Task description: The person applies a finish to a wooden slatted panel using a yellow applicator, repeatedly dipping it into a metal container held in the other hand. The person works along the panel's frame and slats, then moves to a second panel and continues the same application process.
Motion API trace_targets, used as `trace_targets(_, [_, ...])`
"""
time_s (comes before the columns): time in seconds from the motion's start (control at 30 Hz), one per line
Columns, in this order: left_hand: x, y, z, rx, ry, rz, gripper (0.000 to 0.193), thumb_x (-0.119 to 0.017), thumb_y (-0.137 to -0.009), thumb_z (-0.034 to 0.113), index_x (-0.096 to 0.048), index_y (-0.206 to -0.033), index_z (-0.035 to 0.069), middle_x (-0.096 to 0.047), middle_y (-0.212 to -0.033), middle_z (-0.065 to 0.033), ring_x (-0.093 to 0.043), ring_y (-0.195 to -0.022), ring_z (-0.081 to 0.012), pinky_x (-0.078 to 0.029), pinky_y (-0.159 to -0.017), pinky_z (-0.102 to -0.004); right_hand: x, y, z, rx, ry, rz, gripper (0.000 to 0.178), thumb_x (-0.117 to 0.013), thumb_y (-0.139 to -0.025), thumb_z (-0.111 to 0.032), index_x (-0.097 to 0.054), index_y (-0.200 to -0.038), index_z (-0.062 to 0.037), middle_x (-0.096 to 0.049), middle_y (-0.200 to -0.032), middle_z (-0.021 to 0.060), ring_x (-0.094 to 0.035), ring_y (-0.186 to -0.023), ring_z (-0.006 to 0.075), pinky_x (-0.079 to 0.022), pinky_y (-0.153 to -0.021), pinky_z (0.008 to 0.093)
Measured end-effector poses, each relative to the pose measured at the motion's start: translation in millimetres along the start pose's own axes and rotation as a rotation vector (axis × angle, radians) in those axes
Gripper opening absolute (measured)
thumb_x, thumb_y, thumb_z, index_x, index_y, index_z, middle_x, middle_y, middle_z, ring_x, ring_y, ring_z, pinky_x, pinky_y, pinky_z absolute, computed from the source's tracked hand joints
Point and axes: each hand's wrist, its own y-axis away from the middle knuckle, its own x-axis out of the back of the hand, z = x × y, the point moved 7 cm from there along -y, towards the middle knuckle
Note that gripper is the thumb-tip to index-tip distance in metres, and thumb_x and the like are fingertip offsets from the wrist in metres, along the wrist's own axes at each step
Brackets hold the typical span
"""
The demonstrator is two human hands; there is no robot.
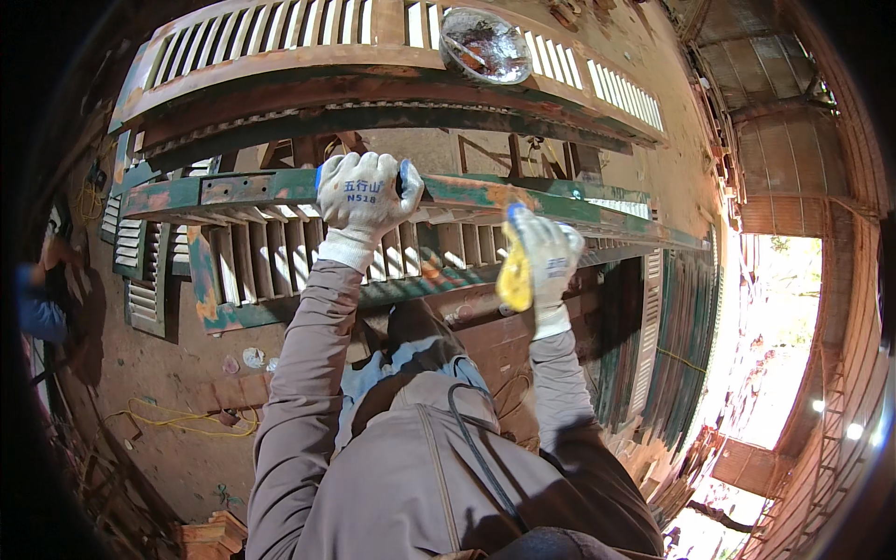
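Observation:
A louvered wooden shutter with flaking green paint stands on edge across the front of me, its long upper edge point(266, 189) toward me. My left hand point(364, 191), in a white-and-blue work glove, is closed over that edge left of the middle. Farther right, my right hand point(551, 254), gloved alike, is closed around a yellow hand-held piece point(514, 273). The piece's working end is hidden, and whether it touches the shutter I cannot tell. Another green-edged louvered shutter point(217, 280) lies beneath, its slats showing below the upright edge.
Beyond lies a partly stripped louvered shutter point(392, 26) with a shiny round basin point(485, 47) on it. Several green shutters point(674, 341) stand stacked at the right. Smaller louvered panels point(145, 294) and a yellow cord point(187, 425) lie left. A person's blue sleeve point(43, 315) shows far left.

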Motion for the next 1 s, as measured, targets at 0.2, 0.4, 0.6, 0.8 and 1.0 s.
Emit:
trace_targets(0.2, [3,2,-8,0.022,-0.033,-0.007,0.023,-0.067,-0.081,0.031,-0.059,-0.064,0.018,-0.058,-0.064,-0.0021,-0.061,-0.064,-0.0233,-0.047,-0.072,-0.038,50,-26,-39,0.032,-0.351,0.005,0.039,-0.072,-0.077,-0.016,-0.073,-0.116,-0.0125,-0.074,-0.111,0.0016,-0.067,-0.106,0.0202,-0.039,-0.103,0.0401])
trace_targets(0.4, [4,0,-3,0.016,0.018,0.002,0.024,-0.068,-0.08,0.03,-0.058,-0.063,0.017,-0.059,-0.064,-0.0021,-0.062,-0.065,-0.023,-0.047,-0.072,-0.0381,21,-22,-11,0.03,-0.112,0.042,0.028,-0.068,-0.09,-0.021,-0.071,-0.118,-0.0155,-0.073,-0.118,0.0005,-0.065,-0.113,0.013,-0.039,-0.106,0.0419])
trace_targets(0.6, [6,1,-4,0.019,0.027,0.016,0.025,-0.068,-0.08,0.029,-0.057,-0.062,0.016,-0.057,-0.062,-0.0027,-0.06,-0.064,-0.0231,-0.046,-0.07,-0.0382,19,-19,-28,0.112,-0.156,-0.095,0.025,-0.062,-0.092,-0.012,-0.071,-0.115,-0.0139,-0.071,-0.123,0.0002,-0.064,-0.112,0.0125,-0.036,-0.11,0.041])
trace_targets(0.8, [6,2,-6,0.021,0.051,0.028,0.025,-0.068,-0.08,0.029,-0.057,-0.062,0.016,-0.056,-0.063,-0.0024,-0.059,-0.064,-0.0224,-0.046,-0.069,-0.0376,50,-14,12,-0.203,-0.159,0.051,0.034,-0.07,-0.084,-0.015,-0.072,-0.118,-0.0117,-0.074,-0.106,0.0028,-0.066,-0.1,0.0223,-0.04,-0.101,0.0425])
trace_targets(1.0, [5,1,-3,0.014,0.069,0.025,0.025,-0.068,-0.08,0.029,-0.058,-0.061,0.015,-0.058,-0.063,-0.0029,-0.059,-0.063,-0.023,-0.047,-0.07,-0.0379,27,-17,-20,-0.096,-0.008,0.036,0.037,-0.073,-0.082,-0.02,-0.073,-0.118,-0.0161,-0.073,-0.102,0.0014,-0.066,-0.097,0.021,-0.041,-0.099,0.0413])
